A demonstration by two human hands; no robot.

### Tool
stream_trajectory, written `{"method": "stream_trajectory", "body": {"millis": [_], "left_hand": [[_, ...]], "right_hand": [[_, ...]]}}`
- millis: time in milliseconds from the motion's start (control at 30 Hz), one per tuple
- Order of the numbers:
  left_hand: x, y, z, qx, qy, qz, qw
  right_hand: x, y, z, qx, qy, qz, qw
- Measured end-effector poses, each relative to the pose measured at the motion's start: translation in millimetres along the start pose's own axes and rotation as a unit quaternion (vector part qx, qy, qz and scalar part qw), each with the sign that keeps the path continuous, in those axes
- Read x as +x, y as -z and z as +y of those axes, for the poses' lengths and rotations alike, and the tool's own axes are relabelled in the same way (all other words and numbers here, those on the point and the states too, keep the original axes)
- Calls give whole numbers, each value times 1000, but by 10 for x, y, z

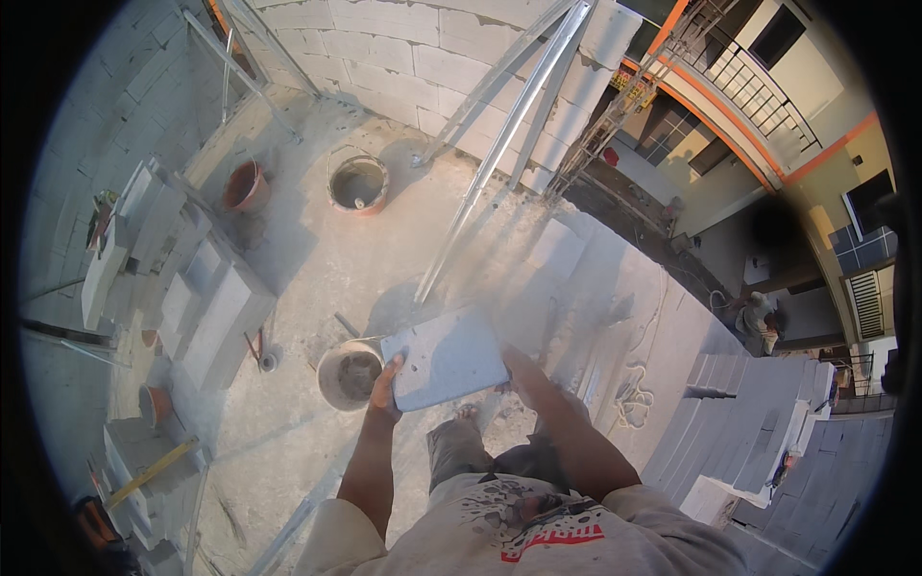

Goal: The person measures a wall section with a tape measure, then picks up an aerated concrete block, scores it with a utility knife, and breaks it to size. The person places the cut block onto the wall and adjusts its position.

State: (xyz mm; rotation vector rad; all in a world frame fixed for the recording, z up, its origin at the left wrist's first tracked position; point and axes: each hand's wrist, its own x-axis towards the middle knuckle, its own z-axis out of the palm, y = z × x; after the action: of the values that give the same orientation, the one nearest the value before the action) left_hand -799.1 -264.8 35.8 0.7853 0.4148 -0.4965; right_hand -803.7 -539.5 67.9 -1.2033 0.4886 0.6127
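Note:
A light grey concrete block [448, 357] is held in front of my body, its broad face turned up. My left hand [386, 386] grips its left edge, the thumb lying on the face. At the opposite edge is my right hand [519, 372], wrapped round the side with most of its fingers hidden behind the block. Just left of the block stands a bucket [325, 384] with grey mortar in it, its rim partly covered by the block.
Two more buckets, one reddish [247, 186] and one with mortar [357, 210], stand farther off. Metal props [499, 134] slant against the block wall [384, 48]. Block stacks lie at left [226, 322] and right [735, 403]. Beyond the floor's right edge is a drop, with a person [759, 317] below.

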Motion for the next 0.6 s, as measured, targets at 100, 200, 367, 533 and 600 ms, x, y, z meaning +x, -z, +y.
{"method": "stream_trajectory", "body": {"millis": [100, 200, 367, 533, 600], "left_hand": [[-211, -40, 120, 0, -8, 13, 1000], [-188, -198, 227, 45, -45, -12, 998], [259, -879, 683, 333, -50, 0, 942], [1020, -2098, 973, 789, -249, -122, 548], [1412, -2541, 1082, 802, -202, -159, 539]], "right_hand": [[-18, -61, -112, -99, 3, -37, 994], [45, 68, -232, -239, 21, -41, 970], [77, 349, -690, -463, 174, 80, 865], [204, 564, -1654, -631, 300, 65, 712], [438, 633, -2038, -681, 310, 4, 663]]}}
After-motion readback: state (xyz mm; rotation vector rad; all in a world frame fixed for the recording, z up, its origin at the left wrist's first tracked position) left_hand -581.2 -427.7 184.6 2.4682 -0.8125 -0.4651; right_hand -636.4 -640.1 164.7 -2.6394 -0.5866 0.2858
